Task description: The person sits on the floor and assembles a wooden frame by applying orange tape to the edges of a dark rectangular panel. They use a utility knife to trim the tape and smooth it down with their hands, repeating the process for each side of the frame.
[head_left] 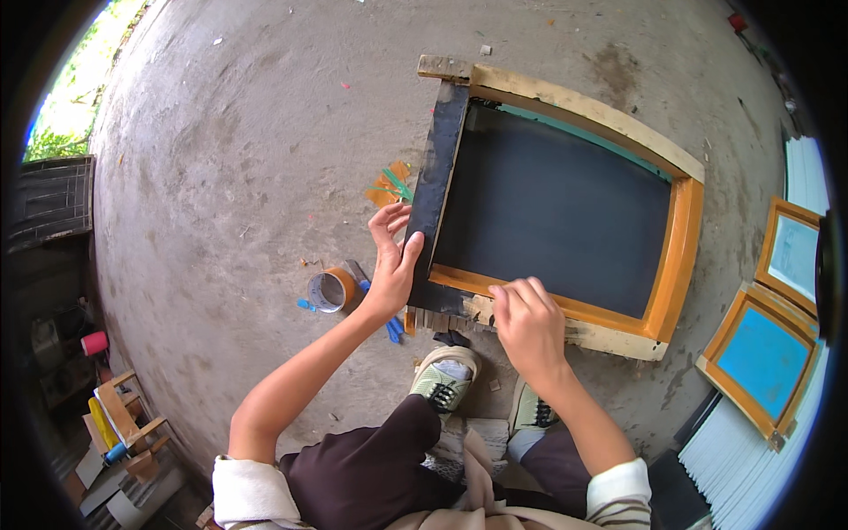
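Observation:
A wooden screen frame [687, 256] stands tilted before me, its dark panel [556, 212] ringed on several sides by glossy orange-brown tape. Black covers its left bar [437, 168]; pale, worn wood shows along the far and near rails. My left hand [393, 265] grips that left bar, thumb on the black face and fingers curled at the outer edge. Over the near rail my right hand [533, 334] is closed, thumb against bent fingers. Whatever lies in its pinch is hidden. A ragged pale patch [480, 309] shows on the rail just left of it.
Left of the frame, a brown tape roll [332, 290] lies beside a blue-handled tool [393, 329]. Orange scraps [382, 187] with green strips lie farther off. Two smaller frames [767, 360] rest on white stacked sheets [742, 473] at right. Wooden pieces [128, 415] sit lower left.

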`<action>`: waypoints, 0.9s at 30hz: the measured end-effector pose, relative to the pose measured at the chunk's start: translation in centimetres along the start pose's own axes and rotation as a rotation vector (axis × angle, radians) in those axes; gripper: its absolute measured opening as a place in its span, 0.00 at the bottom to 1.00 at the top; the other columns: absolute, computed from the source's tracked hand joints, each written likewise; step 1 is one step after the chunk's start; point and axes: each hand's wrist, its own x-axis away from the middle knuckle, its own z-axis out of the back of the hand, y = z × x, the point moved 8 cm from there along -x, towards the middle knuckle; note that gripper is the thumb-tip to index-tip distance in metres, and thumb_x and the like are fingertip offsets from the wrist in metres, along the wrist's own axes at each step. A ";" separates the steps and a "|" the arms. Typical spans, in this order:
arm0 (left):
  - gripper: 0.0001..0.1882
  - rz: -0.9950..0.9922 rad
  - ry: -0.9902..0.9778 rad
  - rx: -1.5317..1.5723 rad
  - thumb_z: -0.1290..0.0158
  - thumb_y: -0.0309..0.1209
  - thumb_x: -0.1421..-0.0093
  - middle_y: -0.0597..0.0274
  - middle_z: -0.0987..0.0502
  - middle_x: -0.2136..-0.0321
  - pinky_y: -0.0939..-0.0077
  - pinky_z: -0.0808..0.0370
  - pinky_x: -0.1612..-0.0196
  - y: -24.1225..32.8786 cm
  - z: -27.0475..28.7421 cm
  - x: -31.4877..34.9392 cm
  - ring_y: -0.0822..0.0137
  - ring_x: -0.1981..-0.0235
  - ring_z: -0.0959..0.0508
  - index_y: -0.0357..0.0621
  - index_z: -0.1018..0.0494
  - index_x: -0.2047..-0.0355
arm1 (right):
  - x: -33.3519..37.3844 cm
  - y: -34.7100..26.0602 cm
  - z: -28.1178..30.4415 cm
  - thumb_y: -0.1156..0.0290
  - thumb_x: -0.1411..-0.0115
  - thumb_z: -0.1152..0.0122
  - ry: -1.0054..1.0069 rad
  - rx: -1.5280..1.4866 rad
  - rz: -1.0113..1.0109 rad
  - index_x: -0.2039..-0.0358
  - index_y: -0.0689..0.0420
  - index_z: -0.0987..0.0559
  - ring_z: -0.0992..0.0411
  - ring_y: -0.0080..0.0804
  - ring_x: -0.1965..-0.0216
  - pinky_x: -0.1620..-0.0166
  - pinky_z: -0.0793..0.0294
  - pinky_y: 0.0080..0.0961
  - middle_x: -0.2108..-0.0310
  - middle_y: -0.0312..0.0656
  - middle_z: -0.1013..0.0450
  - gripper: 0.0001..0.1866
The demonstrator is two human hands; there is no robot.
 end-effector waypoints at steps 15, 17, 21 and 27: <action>0.24 0.027 -0.065 0.025 0.58 0.33 0.32 0.55 0.49 0.43 0.63 0.49 0.36 -0.4 -0.5 -0.3 0.58 0.37 0.47 0.45 0.54 0.40 | -2.7 -3.5 -2.6 0.67 0.40 0.45 -0.044 -0.198 0.182 0.72 0.61 0.20 0.31 0.37 0.59 0.55 0.29 0.32 0.67 0.41 0.28 0.11; 0.23 0.010 -0.030 0.016 0.57 0.32 0.33 0.55 0.46 0.44 0.63 0.42 0.39 -0.1 -0.3 -0.2 0.59 0.39 0.44 0.45 0.52 0.42 | -3.2 0.0 -1.2 0.65 0.40 0.44 -0.215 -0.293 -0.017 0.69 0.60 0.18 0.32 0.39 0.58 0.53 0.30 0.34 0.64 0.43 0.27 0.12; 0.23 0.024 -0.038 -0.003 0.56 0.33 0.33 0.56 0.46 0.44 0.62 0.39 0.42 0.0 -0.5 -0.1 0.60 0.40 0.42 0.45 0.51 0.42 | -4.6 2.2 0.2 0.67 0.52 0.31 -0.256 -0.032 0.072 0.71 0.57 0.28 0.39 0.37 0.57 0.52 0.39 0.36 0.64 0.39 0.35 0.14; 0.23 0.019 -0.038 0.015 0.56 0.34 0.33 0.56 0.45 0.44 0.61 0.40 0.41 -0.1 -0.7 -0.1 0.60 0.40 0.42 0.46 0.51 0.42 | -6.5 0.5 -3.2 0.64 0.61 0.25 -0.265 0.044 0.266 0.70 0.55 0.33 0.42 0.41 0.56 0.54 0.44 0.40 0.61 0.43 0.41 0.25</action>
